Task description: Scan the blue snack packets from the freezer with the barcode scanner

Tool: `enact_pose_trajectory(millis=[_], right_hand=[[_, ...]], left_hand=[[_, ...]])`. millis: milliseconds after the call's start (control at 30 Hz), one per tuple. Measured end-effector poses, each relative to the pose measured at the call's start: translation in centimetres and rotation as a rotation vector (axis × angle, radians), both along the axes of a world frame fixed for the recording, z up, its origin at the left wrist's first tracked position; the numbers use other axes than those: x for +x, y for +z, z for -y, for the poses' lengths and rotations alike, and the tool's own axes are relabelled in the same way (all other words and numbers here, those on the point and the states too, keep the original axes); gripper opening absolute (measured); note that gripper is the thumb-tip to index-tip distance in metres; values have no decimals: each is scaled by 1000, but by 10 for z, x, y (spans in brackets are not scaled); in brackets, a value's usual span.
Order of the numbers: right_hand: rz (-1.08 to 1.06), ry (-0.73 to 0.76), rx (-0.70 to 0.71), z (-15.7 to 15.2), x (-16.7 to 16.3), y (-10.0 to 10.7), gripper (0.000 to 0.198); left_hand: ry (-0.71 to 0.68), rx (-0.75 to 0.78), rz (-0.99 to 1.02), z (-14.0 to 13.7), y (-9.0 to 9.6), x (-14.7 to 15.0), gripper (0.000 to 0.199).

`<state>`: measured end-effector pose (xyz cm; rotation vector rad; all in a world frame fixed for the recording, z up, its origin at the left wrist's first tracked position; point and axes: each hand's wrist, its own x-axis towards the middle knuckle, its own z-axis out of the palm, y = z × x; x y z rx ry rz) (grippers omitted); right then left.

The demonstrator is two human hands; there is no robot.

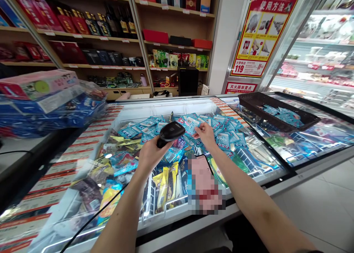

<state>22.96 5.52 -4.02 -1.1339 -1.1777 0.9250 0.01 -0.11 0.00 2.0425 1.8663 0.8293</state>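
Observation:
A black handheld barcode scanner (172, 130) is gripped by my left hand (152, 151), its head tilted toward the right; a cable trails down past my forearm. My right hand (205, 134) pinches the edge of a small blue packet (190, 125) just right of the scanner. Many similar blue packets (223, 139) lie spread over the glass top of the chest freezer (166, 109), around and beyond both hands. A phone (203, 168), partly blurred out, lies on the glass below my right hand.
A dark basket (249, 98) with several blue packets stands on the glass at the right. Stacked boxes and plastic-wrapped packs (49, 98) sit at the left. Behind are wooden shelves (110, 35) of bottles and boxes. Frozen goods show beneath the glass.

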Motion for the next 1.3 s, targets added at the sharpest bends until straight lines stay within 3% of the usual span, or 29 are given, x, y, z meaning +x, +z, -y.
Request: enact_pose_trajectory(millis=[867,1067,1300], right_hand=[[-38,-144,13,-11,19,-5,30],[55,-194,-22,-11,26,-4,54],[118,-265,-90,-7,35,5,52]], left_hand=[[23,38,14,-4,-4,-4,55],[24,35,16,-5,-6,-5,55],[24,37,13,-6,-7,-6,57]])
